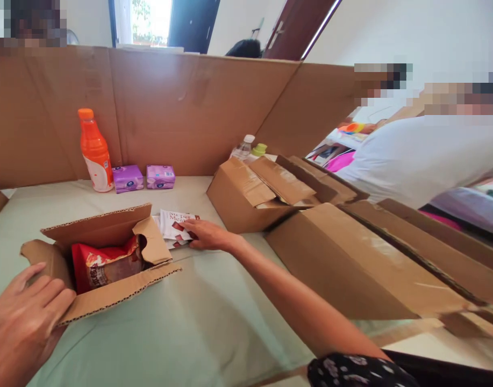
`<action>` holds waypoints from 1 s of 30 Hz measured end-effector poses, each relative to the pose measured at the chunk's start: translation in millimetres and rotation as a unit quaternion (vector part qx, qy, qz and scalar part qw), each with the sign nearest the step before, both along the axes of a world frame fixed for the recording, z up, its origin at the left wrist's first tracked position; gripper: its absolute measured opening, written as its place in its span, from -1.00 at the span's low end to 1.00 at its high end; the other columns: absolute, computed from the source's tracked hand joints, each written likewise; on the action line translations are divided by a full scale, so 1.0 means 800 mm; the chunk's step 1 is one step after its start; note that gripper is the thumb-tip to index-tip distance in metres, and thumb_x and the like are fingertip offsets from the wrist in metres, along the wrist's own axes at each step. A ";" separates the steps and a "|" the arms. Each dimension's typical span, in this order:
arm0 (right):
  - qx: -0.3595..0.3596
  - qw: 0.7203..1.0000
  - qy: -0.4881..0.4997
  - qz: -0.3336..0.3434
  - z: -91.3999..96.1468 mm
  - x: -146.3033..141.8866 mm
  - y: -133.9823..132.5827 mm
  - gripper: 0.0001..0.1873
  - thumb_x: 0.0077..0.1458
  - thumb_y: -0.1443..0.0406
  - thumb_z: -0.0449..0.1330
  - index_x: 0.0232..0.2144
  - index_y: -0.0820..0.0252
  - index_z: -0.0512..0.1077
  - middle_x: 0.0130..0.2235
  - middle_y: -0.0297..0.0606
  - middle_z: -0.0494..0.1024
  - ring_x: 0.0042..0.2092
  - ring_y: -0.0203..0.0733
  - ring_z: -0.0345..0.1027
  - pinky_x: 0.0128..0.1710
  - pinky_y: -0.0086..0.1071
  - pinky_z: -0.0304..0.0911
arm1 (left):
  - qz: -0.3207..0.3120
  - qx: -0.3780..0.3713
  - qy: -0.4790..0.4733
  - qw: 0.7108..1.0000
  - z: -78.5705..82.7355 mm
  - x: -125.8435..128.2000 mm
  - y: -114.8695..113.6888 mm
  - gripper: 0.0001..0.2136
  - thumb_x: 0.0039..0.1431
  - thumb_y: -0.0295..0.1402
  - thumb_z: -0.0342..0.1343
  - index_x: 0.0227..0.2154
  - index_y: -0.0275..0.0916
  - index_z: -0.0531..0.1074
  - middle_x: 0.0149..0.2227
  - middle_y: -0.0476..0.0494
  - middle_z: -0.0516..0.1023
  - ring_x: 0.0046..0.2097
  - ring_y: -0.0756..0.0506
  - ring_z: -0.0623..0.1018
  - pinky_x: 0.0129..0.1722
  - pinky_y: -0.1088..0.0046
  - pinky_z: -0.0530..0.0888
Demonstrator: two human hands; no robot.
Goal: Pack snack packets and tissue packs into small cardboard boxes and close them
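Observation:
A small open cardboard box (117,295) stands on the cloth with its flaps raised. Inside it lies a red snack bag (109,263) with a brown lower part. My left hand (32,312) is closed on the box's left front corner, fingers curled over the flap. Just right of the box, white packets (173,224) with red-brown pictures and lettering overlap on the cloth. My right hand (208,235) has its fingers closed on the right edge of these packets; the fingertips are partly hidden.
Behind the box stand an orange bottle (95,153) and two purple tissue packs (128,178). Larger open cartons (330,263) fill the right side, with a clear bottle (245,146) behind them. A tall cardboard wall (169,107) closes off the back. A person in white (423,156) is beyond it.

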State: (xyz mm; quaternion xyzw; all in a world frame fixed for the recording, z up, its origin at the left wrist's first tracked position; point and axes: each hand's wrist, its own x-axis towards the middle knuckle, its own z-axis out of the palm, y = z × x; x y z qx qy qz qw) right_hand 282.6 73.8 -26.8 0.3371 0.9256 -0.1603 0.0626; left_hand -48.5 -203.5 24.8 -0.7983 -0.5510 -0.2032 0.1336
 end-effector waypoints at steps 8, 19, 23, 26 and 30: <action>0.049 0.997 0.000 -0.065 -0.004 0.000 0.005 -0.62 0.21 0.43 0.07 -0.04 0.19 0.60 -0.12 -0.04 0.68 -0.09 -0.03 0.54 -0.14 -0.37 0.29 | 0.010 0.002 0.127 0.992 0.022 0.014 -0.001 -0.78 0.25 -0.51 -0.13 -0.43 -0.16 0.35 -0.47 -0.02 0.42 -0.40 -0.14 0.47 0.12 -0.09 0.37; 0.028 0.856 0.515 0.044 0.182 -0.019 -0.046 -0.89 0.18 0.24 0.22 -0.35 0.04 0.56 -0.41 -0.32 0.51 -0.42 -0.26 0.28 -0.45 -0.39 0.17 | 0.045 -0.018 0.042 0.998 0.024 0.045 -0.004 -0.85 0.20 -0.55 -0.02 -0.41 -0.21 0.38 -0.40 -0.09 0.45 -0.26 -0.15 0.48 0.17 -0.06 0.39; -0.093 0.932 0.305 0.169 0.183 -0.100 -0.085 -0.78 0.22 0.37 0.07 -0.33 0.18 0.53 -0.43 -0.37 0.48 -0.42 -0.33 0.25 -0.44 -0.46 0.15 | 0.028 0.051 -0.052 0.997 0.028 0.051 -0.018 -0.88 0.19 -0.57 0.15 -0.30 -0.25 0.35 -0.23 -0.14 0.48 0.01 -0.18 0.50 0.26 -0.02 0.39; -0.135 0.959 0.095 0.230 0.160 -0.155 -0.104 -0.73 0.19 0.48 0.05 -0.30 0.24 0.55 -0.36 -0.34 0.56 -0.36 -0.32 0.31 -0.39 -0.48 0.15 | 0.024 0.085 -0.059 0.994 0.022 0.047 -0.030 -0.83 0.18 -0.63 0.17 -0.27 -0.27 0.35 -0.18 -0.15 0.46 0.04 -0.17 0.50 0.24 0.03 0.43; -0.083 0.957 -0.123 0.251 0.142 -0.200 -0.128 -0.63 0.11 0.52 0.09 -0.13 0.24 0.59 -0.14 -0.14 0.66 -0.19 -0.15 0.47 -0.33 -0.41 0.18 | 0.017 0.087 -0.069 0.994 0.009 0.036 -0.032 -0.82 0.18 -0.67 0.16 -0.25 -0.29 0.37 -0.12 -0.20 0.46 0.05 -0.17 0.49 0.23 0.05 0.45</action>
